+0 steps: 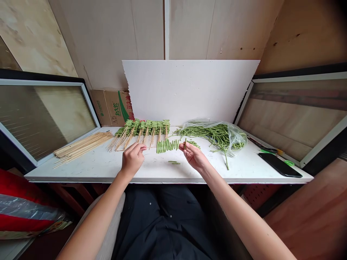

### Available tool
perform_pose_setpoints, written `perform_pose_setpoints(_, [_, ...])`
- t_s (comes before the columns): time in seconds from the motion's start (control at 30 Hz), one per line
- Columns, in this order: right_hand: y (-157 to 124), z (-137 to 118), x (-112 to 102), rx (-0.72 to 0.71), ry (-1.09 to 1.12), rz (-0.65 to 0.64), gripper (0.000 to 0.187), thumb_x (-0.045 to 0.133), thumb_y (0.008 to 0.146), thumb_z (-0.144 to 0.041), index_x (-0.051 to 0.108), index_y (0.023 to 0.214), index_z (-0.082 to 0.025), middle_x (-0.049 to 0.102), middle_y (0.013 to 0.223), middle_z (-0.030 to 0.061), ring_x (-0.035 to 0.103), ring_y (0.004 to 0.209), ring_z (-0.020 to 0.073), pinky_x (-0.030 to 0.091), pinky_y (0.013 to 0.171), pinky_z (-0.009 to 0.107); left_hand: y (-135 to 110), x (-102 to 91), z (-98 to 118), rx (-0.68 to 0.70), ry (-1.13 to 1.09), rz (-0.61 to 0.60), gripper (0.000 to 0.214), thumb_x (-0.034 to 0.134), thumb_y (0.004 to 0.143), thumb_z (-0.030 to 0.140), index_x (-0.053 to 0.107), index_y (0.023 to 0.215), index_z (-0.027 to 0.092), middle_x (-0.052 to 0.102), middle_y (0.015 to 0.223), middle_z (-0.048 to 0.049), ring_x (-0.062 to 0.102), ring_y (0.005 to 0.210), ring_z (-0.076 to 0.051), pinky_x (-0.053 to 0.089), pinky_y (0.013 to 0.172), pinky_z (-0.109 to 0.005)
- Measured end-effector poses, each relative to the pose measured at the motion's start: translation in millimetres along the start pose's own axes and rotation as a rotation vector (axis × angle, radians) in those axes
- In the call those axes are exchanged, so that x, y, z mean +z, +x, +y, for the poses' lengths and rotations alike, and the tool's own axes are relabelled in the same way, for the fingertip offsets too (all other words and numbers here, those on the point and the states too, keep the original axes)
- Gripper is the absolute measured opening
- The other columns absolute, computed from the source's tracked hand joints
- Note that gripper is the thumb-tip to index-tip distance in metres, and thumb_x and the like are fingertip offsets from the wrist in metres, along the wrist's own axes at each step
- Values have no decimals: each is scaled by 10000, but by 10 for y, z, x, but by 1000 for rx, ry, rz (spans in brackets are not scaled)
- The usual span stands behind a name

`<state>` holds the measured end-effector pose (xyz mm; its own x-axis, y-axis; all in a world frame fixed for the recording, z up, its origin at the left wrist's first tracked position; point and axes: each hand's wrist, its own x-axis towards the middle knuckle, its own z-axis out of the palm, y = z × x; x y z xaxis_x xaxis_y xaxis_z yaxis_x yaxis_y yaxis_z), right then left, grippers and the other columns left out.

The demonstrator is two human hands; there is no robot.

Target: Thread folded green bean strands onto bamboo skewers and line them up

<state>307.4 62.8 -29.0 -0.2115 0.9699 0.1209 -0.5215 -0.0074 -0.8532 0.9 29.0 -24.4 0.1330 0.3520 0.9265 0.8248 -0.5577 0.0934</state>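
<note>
Out to the left, my left hand (132, 157) is closed in a pinch on the end of a thin bamboo skewer, mostly hidden by the fingers. Cut green bean pieces (163, 146) sit threaded crosswise in a row along it, between my two hands. At the row's right end, my right hand (193, 154) pinches one short bean piece (185, 142) upright between thumb and fingers. Two loose bean pieces (174, 163) lie on the white table below the row. Behind my right fingers is a small heap of cut pieces (194, 144).
Finished bean skewers (146, 126) are stacked at the back, sticks toward me. Bare bamboo skewers (84, 144) lie left. Long beans (217, 133) spill from a clear plastic bag (237, 137). A black phone (279, 164) and scissors (262, 146) lie right; a cardboard box (110, 108) stands back left.
</note>
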Motion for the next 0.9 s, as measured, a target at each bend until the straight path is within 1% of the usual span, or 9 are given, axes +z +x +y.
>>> perform_pose_setpoints(0.17, [-7,-1,6,-17,-27,20,375,980,676,-456,822,920,-220,827,1044,75,758,1131,226,649,768,199,-9,0,-12,-5,-3,-7,280,508,908,-2,695,888,205,771,860,-44,735,807,-198,552,723,-290])
perform_pose_setpoints(0.4, [-61,-39,96,-88,-49,64,364,998,637,-451,831,849,-207,835,976,87,760,1124,258,615,884,282,-2,-10,-8,9,4,2,310,496,868,-44,693,880,195,767,857,-40,735,807,-188,545,724,-274])
perform_pose_setpoints(0.57, [-82,-30,124,-132,-79,85,328,986,652,-449,829,822,-216,836,960,100,766,1102,284,592,894,344,3,-19,-9,28,-2,16,339,485,832,-69,690,875,197,765,845,-35,733,794,-188,544,716,-277])
perform_pose_setpoints(0.77, [-93,-16,138,-161,-77,117,300,972,682,-431,833,834,-212,833,963,106,771,1065,265,573,900,341,-4,-15,7,54,7,28,357,475,822,-80,691,893,195,761,849,-36,725,785,-193,547,730,-287])
perform_pose_setpoints(0.9, [-103,-6,159,-155,-89,131,309,969,677,-437,825,824,-207,831,978,117,766,1091,285,578,890,358,-6,-14,2,57,-9,39,372,466,805,-95,687,887,192,758,852,-36,731,795,-186,547,729,-275])
